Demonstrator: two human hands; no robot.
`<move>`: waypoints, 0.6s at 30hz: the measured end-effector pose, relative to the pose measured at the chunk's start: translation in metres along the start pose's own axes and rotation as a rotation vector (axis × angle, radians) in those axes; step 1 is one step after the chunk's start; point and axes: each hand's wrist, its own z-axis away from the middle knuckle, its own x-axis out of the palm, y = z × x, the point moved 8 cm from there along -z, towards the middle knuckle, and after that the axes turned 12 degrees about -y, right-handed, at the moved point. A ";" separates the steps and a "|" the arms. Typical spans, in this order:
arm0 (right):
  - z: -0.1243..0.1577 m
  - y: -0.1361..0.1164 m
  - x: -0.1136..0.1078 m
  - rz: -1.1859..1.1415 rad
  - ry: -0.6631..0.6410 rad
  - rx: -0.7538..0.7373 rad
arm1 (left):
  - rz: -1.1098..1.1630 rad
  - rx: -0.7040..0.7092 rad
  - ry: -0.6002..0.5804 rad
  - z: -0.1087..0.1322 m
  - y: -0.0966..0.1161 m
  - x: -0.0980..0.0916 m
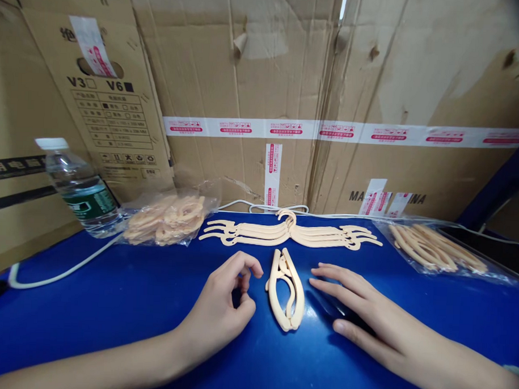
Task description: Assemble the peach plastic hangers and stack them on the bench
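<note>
A folded beige plastic hanger point(297, 301) lies on the blue table point(154, 287) between my two hands, touched by neither. To its left, my left hand point(225, 301) is open, its fingers curled and apart from the thumb, with nothing in it. My right hand point(366, 311) rests to the right of the hanger, fingers spread and empty. Behind the folded hanger, several unfolded beige hangers point(262, 233) lie overlapped in a stack, their hooks pointing away from me.
A clear bag of beige hanger parts point(169, 218) lies at the back left, beside a water bottle point(87, 197). Another bag with folded hangers point(436, 249) is at the back right. Cardboard boxes point(246, 86) stand behind, and a white cable point(65, 278) crosses the left side.
</note>
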 end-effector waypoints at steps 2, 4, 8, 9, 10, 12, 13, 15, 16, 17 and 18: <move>0.000 0.001 0.000 0.006 -0.010 0.005 | 0.014 -0.003 0.002 0.000 0.000 0.000; 0.000 0.001 0.000 0.011 -0.010 0.006 | 0.024 -0.007 0.003 0.000 -0.001 0.000; -0.001 0.001 -0.002 0.008 0.004 0.001 | 0.032 -0.010 0.006 0.001 -0.001 -0.001; -0.001 0.000 -0.002 0.011 0.003 0.002 | 0.033 -0.009 0.008 0.001 -0.001 -0.001; -0.001 0.000 -0.001 0.015 -0.002 0.006 | 0.034 -0.007 0.010 0.001 -0.001 -0.001; -0.001 0.000 0.000 0.024 -0.012 0.011 | 0.039 -0.004 0.013 0.001 -0.001 -0.001; -0.001 0.000 0.000 0.028 -0.014 0.011 | 0.040 -0.003 0.013 0.001 -0.001 -0.001; -0.001 0.001 0.001 0.038 -0.008 0.003 | 0.039 -0.003 0.011 0.001 -0.002 0.000; -0.001 0.002 0.000 0.044 0.001 -0.003 | 0.039 -0.004 0.011 0.001 -0.003 0.000; -0.001 0.003 0.000 0.053 0.014 -0.008 | 0.040 -0.004 0.011 0.001 -0.003 0.000; -0.001 0.006 -0.001 0.065 0.030 -0.009 | 0.041 -0.004 0.011 0.001 -0.004 0.000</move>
